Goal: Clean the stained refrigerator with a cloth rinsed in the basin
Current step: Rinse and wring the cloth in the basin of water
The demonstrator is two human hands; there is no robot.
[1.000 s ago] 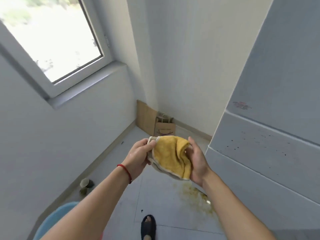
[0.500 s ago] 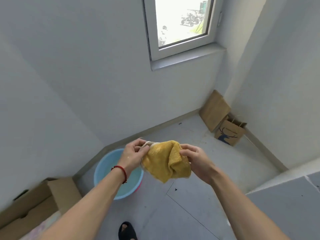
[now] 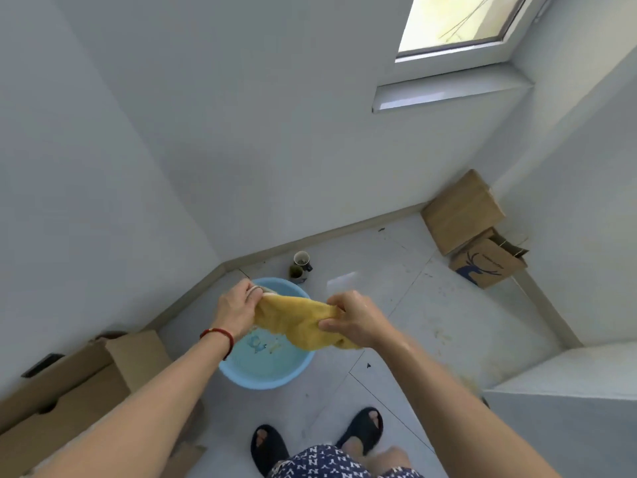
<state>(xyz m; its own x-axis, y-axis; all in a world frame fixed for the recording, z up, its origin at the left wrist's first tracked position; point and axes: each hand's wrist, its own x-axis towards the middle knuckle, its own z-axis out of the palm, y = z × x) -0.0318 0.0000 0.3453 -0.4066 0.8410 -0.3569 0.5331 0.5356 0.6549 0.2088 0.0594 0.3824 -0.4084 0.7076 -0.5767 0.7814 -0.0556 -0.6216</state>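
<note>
**Operator:** While both hands are up over the floor, I have the yellow cloth [image 3: 303, 322] strung between them. The left hand [image 3: 238, 310] is pinching one end, fingers curled round it, and the right hand [image 3: 355, 322] is clenched round the other end, with a bunched tail hanging under it.

**Observer:** Which way does the cloth run?

**Operator:** Its long axis goes hand to hand, left to right, drooping a little in the middle. It touches nothing but my two hands.

**Observer:** And the basin?

**Operator:** The blue basin [image 3: 296, 370] sits on the floor directly below the left hand and the left half of the cloth. The right hand hangs past its right rim, so the left hand is the nearer one. I judge there is water in it, though it is hard to be sure through the glare.

**Observer:** So what does the next move turn on?

**Operator:** Straight down, I think. The cloth needs lowering into the basin, and the right hand should come in toward the left so its end does not drip on the tiles.

**Observer:** Anything close by?

**Operator:** Two small cups [image 3: 300, 265] just beyond the basin's far rim, and a cardboard box [image 3: 86, 381] to the left of my left forearm. A pale slab at far right may be the refrigerator; I cannot tell.
</note>
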